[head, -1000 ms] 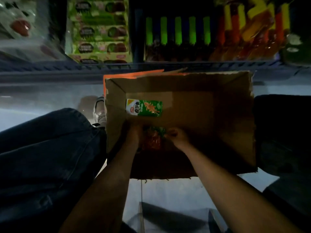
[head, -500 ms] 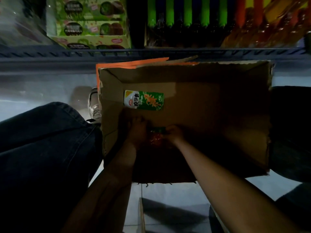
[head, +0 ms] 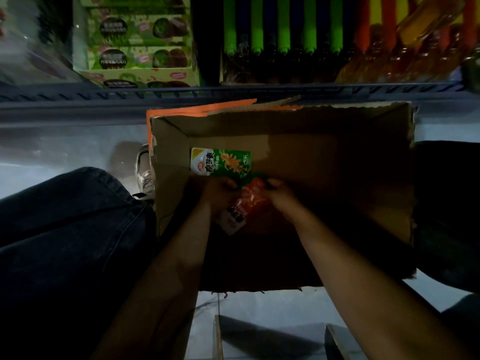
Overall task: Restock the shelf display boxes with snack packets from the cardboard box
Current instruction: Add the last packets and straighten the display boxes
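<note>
Both hands are inside the cardboard box (head: 337, 165), clamped together on a bunch of red snack packets (head: 249, 198); the left hand (head: 219, 194) grips one side, the right hand (head: 281, 196) the other; the bunch now sits higher than half a second ago, its white label end hanging free below the hands; a green packet (head: 220, 162) lies unmoved against the box's far wall; shelf display boxes (head: 137, 48) stand beyond.
</note>
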The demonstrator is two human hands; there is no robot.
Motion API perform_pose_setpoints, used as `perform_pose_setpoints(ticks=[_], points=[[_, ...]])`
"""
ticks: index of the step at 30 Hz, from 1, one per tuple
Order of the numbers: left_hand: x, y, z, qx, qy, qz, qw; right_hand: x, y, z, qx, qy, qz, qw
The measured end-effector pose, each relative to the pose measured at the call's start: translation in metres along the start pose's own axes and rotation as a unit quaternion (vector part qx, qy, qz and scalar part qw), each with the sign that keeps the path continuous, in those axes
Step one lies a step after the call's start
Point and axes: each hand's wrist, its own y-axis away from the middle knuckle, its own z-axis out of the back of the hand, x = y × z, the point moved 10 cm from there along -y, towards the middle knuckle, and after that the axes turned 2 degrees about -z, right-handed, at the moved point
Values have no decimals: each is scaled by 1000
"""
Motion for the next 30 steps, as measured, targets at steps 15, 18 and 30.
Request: perform_pose_setpoints(ticks=[15, 18, 30], points=[[-51, -45, 22, -132, -275, -112, 946, 21, -11, 75, -108, 5, 6, 994], [-54, -50, 19, -117, -329, -117, 930, 19, -12, 80, -99, 12, 13, 995], [-78, -26, 14, -72, -272, -43, 959, 36, 15, 106, -88, -2, 34, 995]])
